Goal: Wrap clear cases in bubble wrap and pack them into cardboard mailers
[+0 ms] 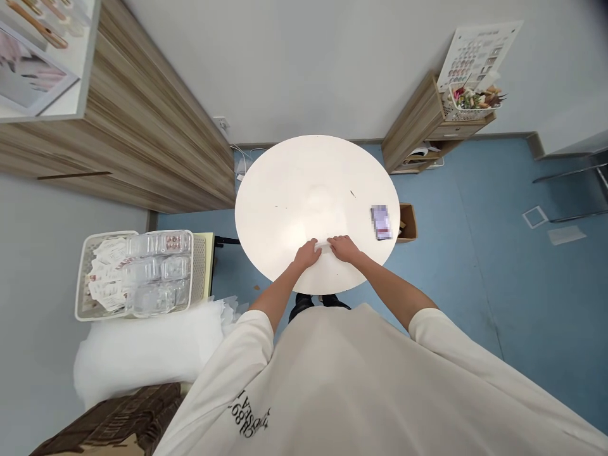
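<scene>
Round white table (304,183) seen from the head view: at its near edge, the left hand (306,254) and right hand (344,249) close on either end of a small translucent strip (323,246) (too small to identify), an even hold from both sides keeping it level. A printed packet (381,222) lies off to the right.

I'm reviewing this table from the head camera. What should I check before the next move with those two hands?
Left hand touching the small whitish strip: ok.
Right hand touching the strip: ok.
Purple-and-white packet lying apart from both hands: ok.
Packet's printing legible: not ok, it is blurred.
What the strip is made of: cannot tell.
</scene>
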`<state>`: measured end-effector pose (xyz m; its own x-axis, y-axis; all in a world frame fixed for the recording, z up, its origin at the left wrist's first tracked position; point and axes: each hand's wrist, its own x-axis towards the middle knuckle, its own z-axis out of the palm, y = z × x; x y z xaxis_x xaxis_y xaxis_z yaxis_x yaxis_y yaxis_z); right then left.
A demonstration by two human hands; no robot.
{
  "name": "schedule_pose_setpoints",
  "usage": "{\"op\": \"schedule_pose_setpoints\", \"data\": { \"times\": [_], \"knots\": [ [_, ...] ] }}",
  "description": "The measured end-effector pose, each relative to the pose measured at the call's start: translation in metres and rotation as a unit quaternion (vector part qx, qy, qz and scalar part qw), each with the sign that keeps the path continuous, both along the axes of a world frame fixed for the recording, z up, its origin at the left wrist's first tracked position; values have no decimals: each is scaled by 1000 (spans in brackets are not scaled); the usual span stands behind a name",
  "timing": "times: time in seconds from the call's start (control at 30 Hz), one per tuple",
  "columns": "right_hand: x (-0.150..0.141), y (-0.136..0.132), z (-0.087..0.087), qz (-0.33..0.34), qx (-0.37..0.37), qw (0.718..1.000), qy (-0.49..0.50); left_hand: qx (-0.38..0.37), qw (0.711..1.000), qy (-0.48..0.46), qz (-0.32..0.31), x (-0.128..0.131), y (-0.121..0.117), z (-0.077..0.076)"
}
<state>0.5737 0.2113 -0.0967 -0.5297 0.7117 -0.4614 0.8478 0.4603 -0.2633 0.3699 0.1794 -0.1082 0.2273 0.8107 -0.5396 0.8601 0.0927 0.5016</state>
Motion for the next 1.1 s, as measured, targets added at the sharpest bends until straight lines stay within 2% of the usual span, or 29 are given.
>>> {"op": "schedule_pose_setpoints", "data": {
  "times": [0.1, 0.17, 0.3, 0.37, 0.43, 0.5, 0.57, 0.67, 0.73, 0.87, 1.1],
  "knots": [
    [-5, 11, -4, -22, -14, 1000, -6, -4, 999, 21, 28, -1, 5, -3],
    [-8, 16, -7, -34, -20, 999, -10, 34, 997, 62, 17, 1, 6, -3],
    [-11, 24, -14, -47, -25, 998, -19, 134, 981, 106, -88, 10, 9, -5],
    [-12, 26, -17, -60, -30, 997, -24, 133, 976, 95, -143, 15, 11, -9],
    [-10, 26, -18, -82, -44, 995, -39, 120, 975, 90, -166, 20, 14, -14],
    [-6, 25, -18, -101, -50, 991, -64, 111, 975, 95, -170, 23, 17, -20],
    [-1, 22, -16, -104, -26, 991, -79, 116, 973, 104, -168, 25, 18, -25],
    [7, 13, -14, -71, 22, 996, -49, 137, 970, 114, -164, 25, 18, -31],
    [9, 5, -15, -42, 25, 999, -19, 151, 968, 118, -161, 24, 17, -32],
    [5, -14, -20, -21, 7, 1000, -7, 177, 965, 115, -158, 18, 5, -28],
    [-12, -49, -28, 29, 9, 999, -10, 172, 966, 112, -160, 1, -42, -18]
  ]
}}
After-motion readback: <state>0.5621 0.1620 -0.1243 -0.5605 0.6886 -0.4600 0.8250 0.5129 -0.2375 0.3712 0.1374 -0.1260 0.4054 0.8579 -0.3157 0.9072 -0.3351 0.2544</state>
